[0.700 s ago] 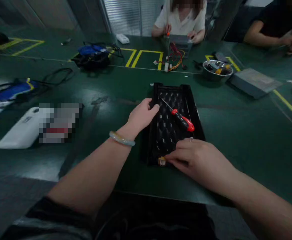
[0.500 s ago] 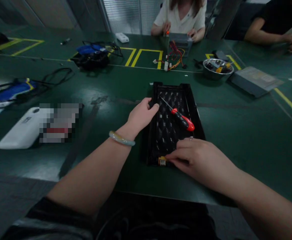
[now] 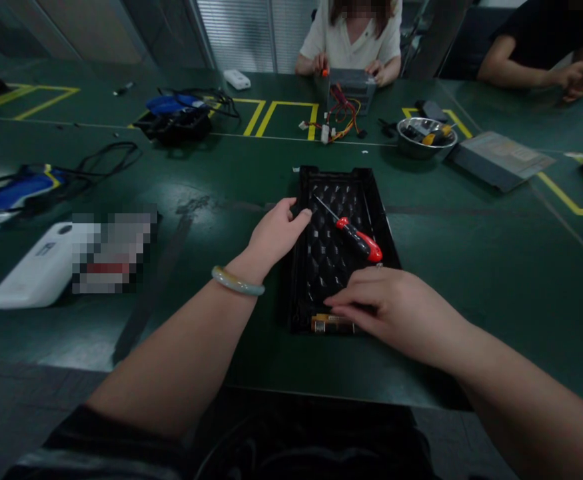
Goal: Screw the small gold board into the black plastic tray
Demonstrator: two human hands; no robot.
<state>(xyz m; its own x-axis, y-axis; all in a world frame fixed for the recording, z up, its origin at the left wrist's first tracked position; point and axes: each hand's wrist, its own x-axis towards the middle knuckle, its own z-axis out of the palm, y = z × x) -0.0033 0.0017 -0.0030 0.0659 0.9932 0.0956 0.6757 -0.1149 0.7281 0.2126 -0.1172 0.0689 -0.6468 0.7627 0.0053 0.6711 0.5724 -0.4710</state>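
Note:
In front of me lies a black rectangular plastic casing [image 3: 296,287] with a quilted-looking inner surface. My left hand [image 3: 275,233], with a bangle on its wrist, grips the casing's left rim between thumb and fingers. A red and black screwdriver [image 3: 361,241] rests diagonally inside, its shaft pointing to the far left. At the near end of the casing sits a small brown and yellow part [image 3: 328,325], perhaps a circuit board. Just above that part is my right hand [image 3: 388,300], thumb and fingertips close together but slightly apart, with nothing visible between them.
To my left are a white case [image 3: 36,270] and a blurred-out flat item [image 3: 116,253]. Blue and black cabled bundles [image 3: 176,117] lie farther off. Ahead, a co-worker handles a grey metal box [image 3: 354,87] with coloured wires. A metal bowl [image 3: 421,150] and a grey panel [image 3: 504,160] are at right.
My right fingertips have risen slightly off the small brown and yellow part, and more of it shows. My left hand keeps its place on the rim. The camera view has shifted slightly.

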